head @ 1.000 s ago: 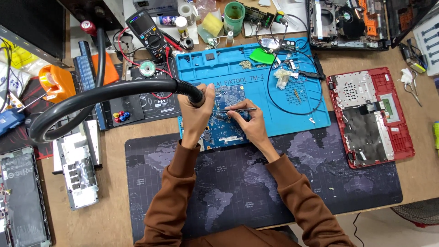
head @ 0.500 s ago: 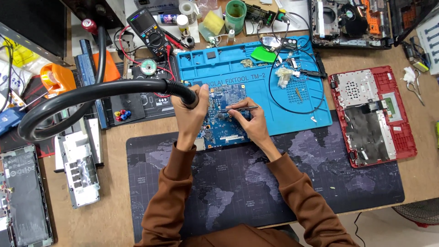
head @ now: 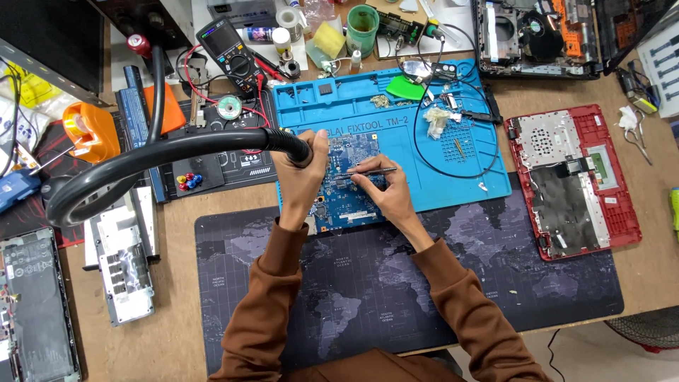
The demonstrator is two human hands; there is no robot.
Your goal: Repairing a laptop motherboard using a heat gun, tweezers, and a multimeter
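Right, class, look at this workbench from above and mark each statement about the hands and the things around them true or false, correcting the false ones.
1. The left hand holds the end of the black ribbed hose. True.
2. The right hand holds a thin metal tool over the blue printed circuit board. True.
3. The circuit board lies on the bare wooden table. False: it lies mostly on the blue silicone work mat, its near edge over the dark world-map desk mat.
4. The red laptop base shell lies to the left of the hands. False: it lies to the right.
5. The black handheld multimeter lies beyond the hose, near the table's far edge. True.
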